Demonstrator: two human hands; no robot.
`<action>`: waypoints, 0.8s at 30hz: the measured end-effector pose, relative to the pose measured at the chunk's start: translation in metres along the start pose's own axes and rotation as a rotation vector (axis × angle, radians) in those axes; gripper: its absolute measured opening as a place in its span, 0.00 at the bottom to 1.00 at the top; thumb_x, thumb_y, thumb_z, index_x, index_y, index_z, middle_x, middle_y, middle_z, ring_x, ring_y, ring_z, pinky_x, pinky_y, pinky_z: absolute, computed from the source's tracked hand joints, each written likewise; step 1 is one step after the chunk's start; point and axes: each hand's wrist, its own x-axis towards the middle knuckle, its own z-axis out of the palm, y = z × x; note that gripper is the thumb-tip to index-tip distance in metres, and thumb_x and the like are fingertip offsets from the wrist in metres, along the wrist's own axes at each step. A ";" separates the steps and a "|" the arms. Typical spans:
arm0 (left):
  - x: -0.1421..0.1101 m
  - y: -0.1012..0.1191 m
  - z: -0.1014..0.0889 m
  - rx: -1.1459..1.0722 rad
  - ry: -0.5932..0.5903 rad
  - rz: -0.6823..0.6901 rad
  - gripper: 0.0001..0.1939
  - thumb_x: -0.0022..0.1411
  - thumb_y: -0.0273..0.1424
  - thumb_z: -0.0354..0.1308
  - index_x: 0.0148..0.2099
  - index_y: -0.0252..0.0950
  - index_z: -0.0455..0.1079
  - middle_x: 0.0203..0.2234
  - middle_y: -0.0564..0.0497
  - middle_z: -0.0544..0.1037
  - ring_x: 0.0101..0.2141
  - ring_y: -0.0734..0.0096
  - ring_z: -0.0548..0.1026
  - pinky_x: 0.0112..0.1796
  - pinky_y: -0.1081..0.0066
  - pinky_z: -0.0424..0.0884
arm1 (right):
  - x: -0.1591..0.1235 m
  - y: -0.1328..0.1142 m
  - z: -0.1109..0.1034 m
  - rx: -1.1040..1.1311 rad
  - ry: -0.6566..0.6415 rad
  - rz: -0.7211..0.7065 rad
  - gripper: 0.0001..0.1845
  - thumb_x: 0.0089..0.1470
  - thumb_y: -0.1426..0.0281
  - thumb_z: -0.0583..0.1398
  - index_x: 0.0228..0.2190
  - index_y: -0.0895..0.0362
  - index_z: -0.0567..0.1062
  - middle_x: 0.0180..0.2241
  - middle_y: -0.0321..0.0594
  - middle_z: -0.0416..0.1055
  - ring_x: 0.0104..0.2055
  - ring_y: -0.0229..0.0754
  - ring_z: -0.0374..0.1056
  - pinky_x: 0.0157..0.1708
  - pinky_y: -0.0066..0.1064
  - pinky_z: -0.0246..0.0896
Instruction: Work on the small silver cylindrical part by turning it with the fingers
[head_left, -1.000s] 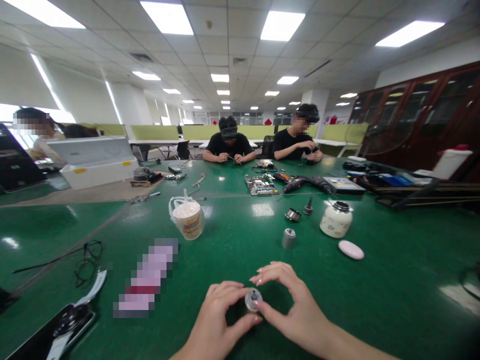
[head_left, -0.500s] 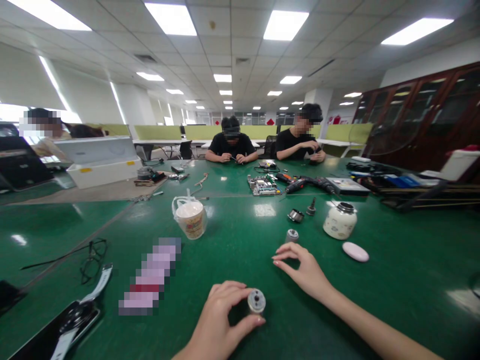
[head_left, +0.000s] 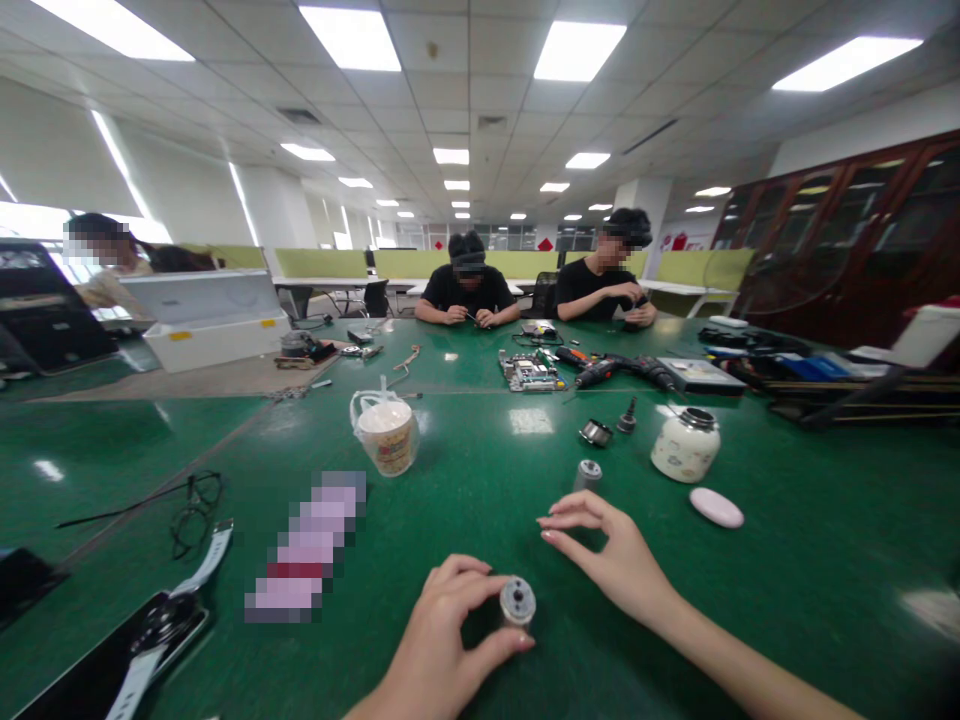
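Observation:
My left hand [head_left: 442, 635] is closed around a small silver cylindrical motor [head_left: 517, 602], thumb on the near side and index finger on the far side. The motor stands upright, its round end with a dark centre facing up. To the right, my right hand [head_left: 619, 550] hovers over the table with curved fingers, the thumb tip close to the index tip but apart; I see nothing between them. Just beyond its fingers stands a second metal cylinder [head_left: 589, 474]. Farther back lie a dark metal ring-shaped part [head_left: 596, 432] and a small grey gear-like part with a shaft [head_left: 627, 416].
On the green table [head_left: 450, 520] are a paper cup in a plastic bag [head_left: 388, 440], a cream jar [head_left: 685, 446], a pink oval case [head_left: 716, 507], eyeglasses [head_left: 196, 510] and a watch [head_left: 169, 618]. Farther off are a circuit board [head_left: 531, 371], power drills [head_left: 600, 370] and two seated people.
The view has shifted slightly, so the scene sits a little farther right. My right hand has moved slightly left and nearer relative to the table. My left hand keeps its hold on the motor.

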 end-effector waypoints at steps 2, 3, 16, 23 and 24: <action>0.000 -0.001 0.000 -0.008 -0.002 0.007 0.15 0.57 0.38 0.68 0.47 0.42 0.78 0.41 0.47 0.81 0.48 0.53 0.71 0.49 0.57 0.68 | -0.010 -0.020 0.005 0.050 -0.046 -0.021 0.07 0.53 0.67 0.67 0.35 0.53 0.75 0.37 0.37 0.81 0.44 0.47 0.77 0.49 0.40 0.63; 0.000 -0.001 0.001 -0.014 0.000 0.013 0.15 0.57 0.37 0.68 0.47 0.43 0.78 0.40 0.47 0.81 0.48 0.53 0.71 0.49 0.57 0.68 | -0.015 -0.029 0.008 0.059 -0.068 -0.029 0.07 0.53 0.68 0.67 0.35 0.52 0.76 0.37 0.36 0.81 0.43 0.47 0.77 0.49 0.39 0.64; -0.001 -0.002 0.002 -0.011 0.007 0.004 0.16 0.57 0.36 0.69 0.49 0.44 0.77 0.42 0.47 0.80 0.49 0.52 0.71 0.49 0.55 0.68 | -0.028 -0.038 0.020 -0.026 -0.035 -0.096 0.14 0.47 0.70 0.69 0.36 0.53 0.73 0.28 0.34 0.77 0.39 0.49 0.73 0.44 0.42 0.61; -0.007 -0.003 0.001 -0.063 0.121 0.090 0.28 0.54 0.37 0.70 0.56 0.42 0.70 0.48 0.44 0.75 0.50 0.52 0.71 0.51 0.53 0.69 | -0.037 -0.019 0.017 0.201 -0.134 -0.100 0.14 0.56 0.74 0.53 0.44 0.54 0.68 0.43 0.43 0.73 0.49 0.48 0.69 0.51 0.44 0.62; -0.007 -0.001 0.000 -0.067 0.145 0.122 0.27 0.55 0.36 0.69 0.57 0.42 0.69 0.48 0.43 0.75 0.50 0.52 0.71 0.51 0.53 0.69 | -0.039 -0.018 0.018 0.202 -0.190 -0.090 0.19 0.52 0.76 0.54 0.47 0.54 0.67 0.46 0.44 0.72 0.51 0.48 0.68 0.54 0.45 0.60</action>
